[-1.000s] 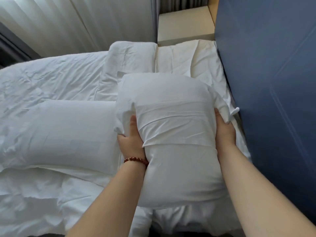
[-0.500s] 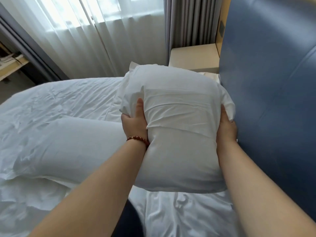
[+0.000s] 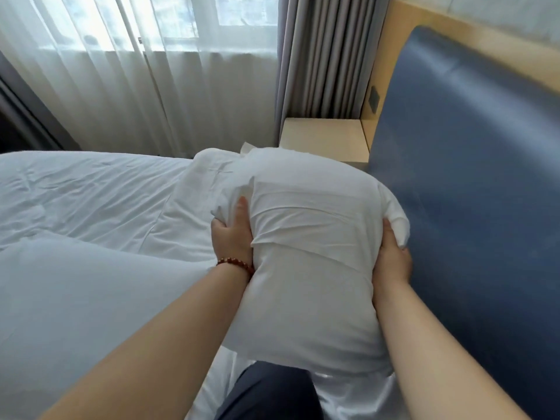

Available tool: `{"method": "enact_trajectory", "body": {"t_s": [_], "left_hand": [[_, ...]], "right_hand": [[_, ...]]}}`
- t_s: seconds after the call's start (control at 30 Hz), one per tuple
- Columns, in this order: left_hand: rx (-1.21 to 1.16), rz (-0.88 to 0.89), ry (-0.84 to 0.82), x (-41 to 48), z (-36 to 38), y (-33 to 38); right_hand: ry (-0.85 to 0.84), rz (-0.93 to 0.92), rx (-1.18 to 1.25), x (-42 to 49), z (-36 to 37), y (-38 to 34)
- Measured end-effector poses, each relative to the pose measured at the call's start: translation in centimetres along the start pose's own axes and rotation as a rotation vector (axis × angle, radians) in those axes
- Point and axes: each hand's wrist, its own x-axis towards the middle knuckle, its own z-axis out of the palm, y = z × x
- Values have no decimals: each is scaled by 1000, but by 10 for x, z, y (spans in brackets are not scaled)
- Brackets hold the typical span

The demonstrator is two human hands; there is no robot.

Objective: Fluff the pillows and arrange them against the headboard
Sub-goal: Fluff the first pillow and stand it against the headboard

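Right now the white pillow (image 3: pixel 312 262) is held up off the bed between both hands, its long axis running away from the camera and its right edge just beside the blue padded headboard (image 3: pixel 472 207). The left hand (image 3: pixel 231 234) presses flat into the pillow's left flank, fingers reaching forward into a fold of loose pillowcase, a red bead bracelet (image 3: pixel 236 263) at the wrist. The right hand (image 3: pixel 392 259) cups the opposite flank, where a corner of the case flaps out toward the headboard. Each grip is a closed squeeze on the pillow — palms pushing inward, so the filling bulges up between them into a rounded crown. That inward pressure looks like the fluffing itself: compressing the sides drives the stuffing toward the middle and plumps it.

Holding it near the headboard seems deliberate, since it can go straight down and lean back once it is full enough. A second pillow (image 3: pixel 81 295) lies flat on the bed to the left, well apart from the headboard and apparently not yet arranged. Beyond it the white duvet (image 3: pixel 91 189) is rumpled, and a pale bedside cabinet (image 3: pixel 324 137) stands past the bed's far edge — below grey curtains (image 3: pixel 324 56). A dark trouser knee (image 3: pixel 266 389) rests on the sheet beneath the pillow.
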Motion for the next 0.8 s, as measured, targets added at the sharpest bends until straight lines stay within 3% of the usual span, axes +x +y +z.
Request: {"method": "enact_trajectory", "body": {"t_s": [0.17, 0.37, 0.5, 0.63, 0.73, 0.8], "left_hand": [[33, -5, -11, 92, 43, -29], [182, -80, -34, 194, 73, -96], [239, -218, -67, 220, 54, -142], [65, -406, -194, 216, 23, -159], [250, -358, -179, 200, -3, -165], [474, -313, -304, 181, -19, -174]], "right_hand": [[115, -31, 6, 68, 61, 26], [128, 17, -34, 144, 119, 86], [31, 57, -38, 157, 124, 136], [-69, 112, -89, 158, 95, 149], [-156, 20, -256, 153, 76, 140], [-176, -122, -468, 135, 73, 139]]}}
